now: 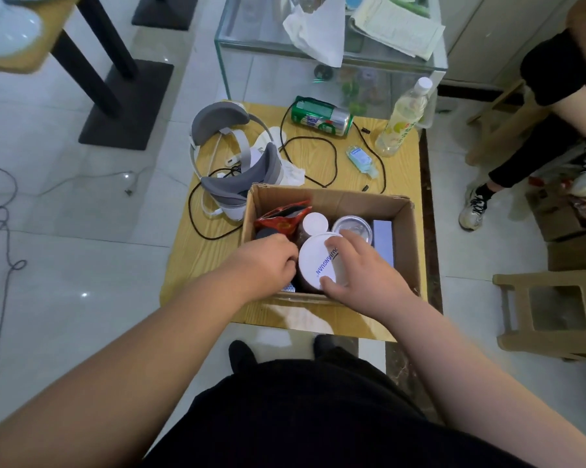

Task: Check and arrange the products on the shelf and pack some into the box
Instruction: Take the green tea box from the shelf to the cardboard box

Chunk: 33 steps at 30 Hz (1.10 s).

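Observation:
An open cardboard box [404, 228] stands on a low wooden table [399, 163]. Inside it are a red snack bag [281, 217], a small white-capped bottle [315, 222], a clear-lidded can [352, 228], a pale blue carton [383, 241] and a jar with a large white lid [313, 261]. My right hand [359, 275] grips that white-lidded jar from the right, fingers over the lid's edge. My left hand [268, 261] reaches into the box's left side, fingers curled against the jar's left side; what they hold is hidden.
On the table behind the box lie a green can [322, 116] on its side, a yellow drink bottle [403, 119], a small sanitizer bottle [361, 160], a grey headset [234, 157] and black cables. A glass case [285, 55] stands behind. A seated person's legs [534, 153] and a wooden stool [551, 312] are at right.

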Available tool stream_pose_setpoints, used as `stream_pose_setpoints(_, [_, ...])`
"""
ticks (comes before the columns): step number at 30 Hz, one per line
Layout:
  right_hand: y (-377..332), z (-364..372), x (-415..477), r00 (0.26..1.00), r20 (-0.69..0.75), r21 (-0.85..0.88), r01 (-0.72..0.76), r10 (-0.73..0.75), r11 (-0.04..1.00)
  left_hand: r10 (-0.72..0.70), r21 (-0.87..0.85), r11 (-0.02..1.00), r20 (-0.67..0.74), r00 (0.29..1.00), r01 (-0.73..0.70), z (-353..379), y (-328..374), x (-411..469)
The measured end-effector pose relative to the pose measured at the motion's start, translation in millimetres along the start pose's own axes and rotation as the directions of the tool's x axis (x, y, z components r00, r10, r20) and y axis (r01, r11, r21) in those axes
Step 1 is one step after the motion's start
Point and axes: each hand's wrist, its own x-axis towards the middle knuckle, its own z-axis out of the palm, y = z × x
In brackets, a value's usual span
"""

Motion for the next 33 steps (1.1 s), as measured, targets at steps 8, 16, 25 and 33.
stream_pose_setpoints(8, [-2, -23, 34, 0.942, -0.014, -0.059, 0.333, -0.334, 0.941, -0.038, 0.084, 0.991, -0.560, 0.828, 0.102, 7, 19, -31])
stream_pose_setpoints(16, [-34, -35, 52, 0.793, -0.058, -0.174, 0.590, -0.606, 0.789, -0.349, 0.103, 0.849, -0.628, 0.695, 0.519, 10, 39, -81])
stream_pose_setpoints(25, [-143, 12, 7, 0.456, 0.092, -0.175, 0.882, -0.885, 0.437, -0.596, -0.085, 0.591, -0.716, 0.363, 0.802, 51, 47, -218])
stream_pose_setpoints(33, [-279, 81, -105, 0.035, 0.202, -0.054, 0.998, -0.979, 0.024, -0.754, -0.316, 0.222, -0.656, -0.043, 0.922, 118, 74, -383])
